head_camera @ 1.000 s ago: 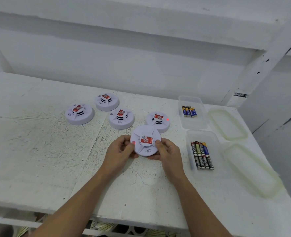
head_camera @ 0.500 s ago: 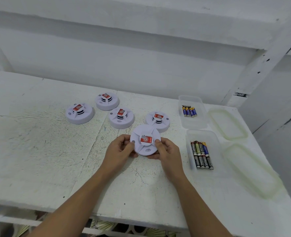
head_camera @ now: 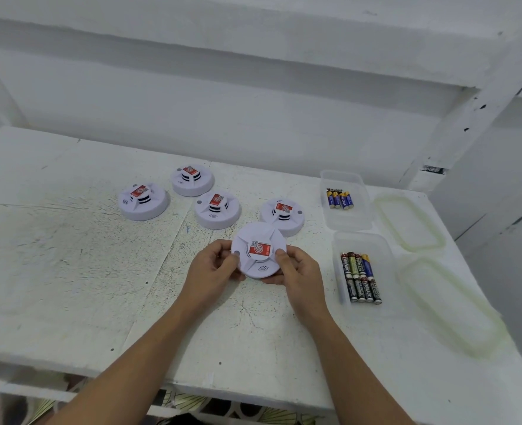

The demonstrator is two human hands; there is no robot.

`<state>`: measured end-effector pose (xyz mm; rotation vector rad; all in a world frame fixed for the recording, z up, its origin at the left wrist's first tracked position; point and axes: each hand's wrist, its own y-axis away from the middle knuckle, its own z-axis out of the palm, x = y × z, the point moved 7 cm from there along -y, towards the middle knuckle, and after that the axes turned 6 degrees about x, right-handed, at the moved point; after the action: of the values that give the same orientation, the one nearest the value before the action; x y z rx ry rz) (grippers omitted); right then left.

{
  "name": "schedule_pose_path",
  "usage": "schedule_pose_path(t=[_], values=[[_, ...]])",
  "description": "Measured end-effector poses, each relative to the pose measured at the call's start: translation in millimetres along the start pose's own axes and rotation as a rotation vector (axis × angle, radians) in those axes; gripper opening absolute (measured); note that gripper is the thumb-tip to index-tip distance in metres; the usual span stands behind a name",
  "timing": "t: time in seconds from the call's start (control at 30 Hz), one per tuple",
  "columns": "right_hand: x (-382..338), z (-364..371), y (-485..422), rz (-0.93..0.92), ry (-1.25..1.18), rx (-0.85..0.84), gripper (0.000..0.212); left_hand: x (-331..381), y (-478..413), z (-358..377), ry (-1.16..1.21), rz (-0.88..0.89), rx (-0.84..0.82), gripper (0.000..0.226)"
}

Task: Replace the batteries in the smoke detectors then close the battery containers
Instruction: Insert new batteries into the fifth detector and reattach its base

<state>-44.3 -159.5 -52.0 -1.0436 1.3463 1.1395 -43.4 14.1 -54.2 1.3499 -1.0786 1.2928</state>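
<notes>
Both hands are clamped on one smoke detector [head_camera: 259, 250]. The left hand [head_camera: 213, 271] grasps its left rim and the right hand [head_camera: 299, 271] its right rim. They hold it over the bench [head_camera: 69, 271] with its face and red label tilted up toward the camera.

The scuffed white bench offers its widest open room to the left of the hands, a broad stretch running out to the border of the view. A narrower band lies between the hands and the near edge, which passes under both forearms. The back edge meets a white wall [head_camera: 223, 118].

Two loose lids lie along the diagonal right edge. The larger near lid [head_camera: 449, 305] is close to that edge, and the far lid [head_camera: 409, 220] is behind it. Just left of them stand two open clear containers, the near container [head_camera: 387, 265] beside the right hand and the far container [head_camera: 362, 210] behind it.

Four other smoke detectors [head_camera: 217, 209] sit face up in a loose arc behind the held one. Its far rim overlaps the rightmost of them in view, and I cannot tell whether they touch. Mixed batteries [head_camera: 361, 277] lie side by side in the near container, and a few blue batteries [head_camera: 339, 200] lie in the far one.

The forearms converge from the near edge. The left thumb lies on the detector's face near the rim, with the fingers curled beneath. The right thumb presses the right rim, with the fingers under the body.
</notes>
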Motion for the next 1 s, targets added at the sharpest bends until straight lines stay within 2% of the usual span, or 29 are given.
schedule_pose_path(t=[0.1,0.27,0.67,0.8,0.9,1.0], values=[[0,0,0,0.0,-0.016,-0.007,0.021,-6,-1,-1,0.089,-0.046,0.005,0.028],[0,0,1,-0.002,-0.012,-0.008,0.021,-7,-1,-1,0.096,-0.038,-0.007,0.03],[-1,-2,0,-0.007,-0.025,0.01,0.023,-2,3,1,0.059,-0.004,-0.007,0.026],[-8,2,-3,-0.014,-0.057,0.0,0.029,8,-2,-2,-0.048,0.067,-0.037,0.023],[-22,10,-17,-0.043,-0.022,0.009,0.029,22,-22,-5,-0.08,0.1,-0.048,0.017],[-45,21,-49,-0.091,0.028,0.037,0.029,48,-56,-6,-0.102,0.134,-0.043,0.02]])
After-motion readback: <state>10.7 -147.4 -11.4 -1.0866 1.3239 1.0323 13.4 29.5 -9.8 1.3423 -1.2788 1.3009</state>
